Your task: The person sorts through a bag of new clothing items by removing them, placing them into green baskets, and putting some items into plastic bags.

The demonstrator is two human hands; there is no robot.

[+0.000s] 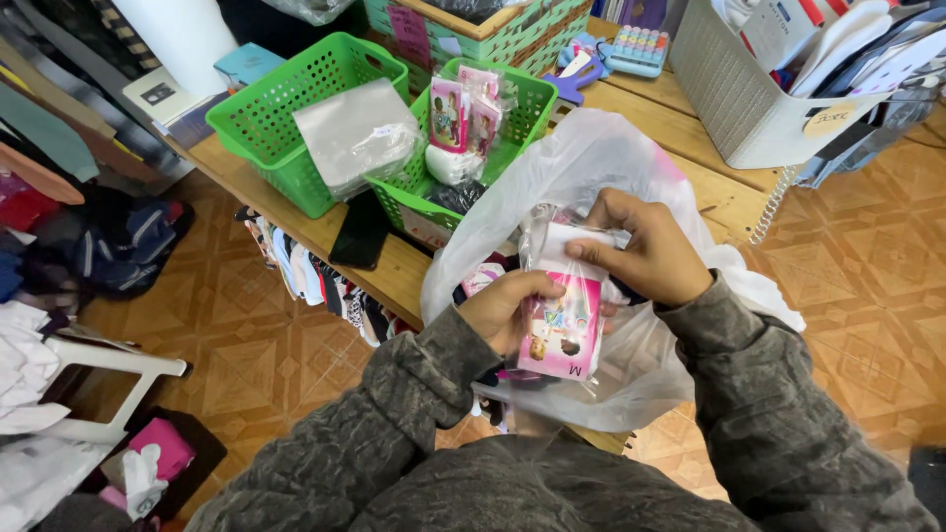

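Both my hands hold a small clear packet with a pink printed card (567, 325) over an open white plastic bag (591, 163). My left hand (507, 307) grips the packet's lower left side. My right hand (645, 246) pinches its white top edge. The bag rests on the wooden table's near edge and holds more pink packets, mostly hidden. Grey sleeves cover both my arms.
Two green plastic baskets (266, 118) (532, 99) stand on the wooden table (690, 128); one holds a clear bagged item, the other similar pink packets. A black phone (360, 232) lies near the edge. A white basket (739, 99) is at the right. Clothes and a white stool (108, 365) sit on the floor at left.
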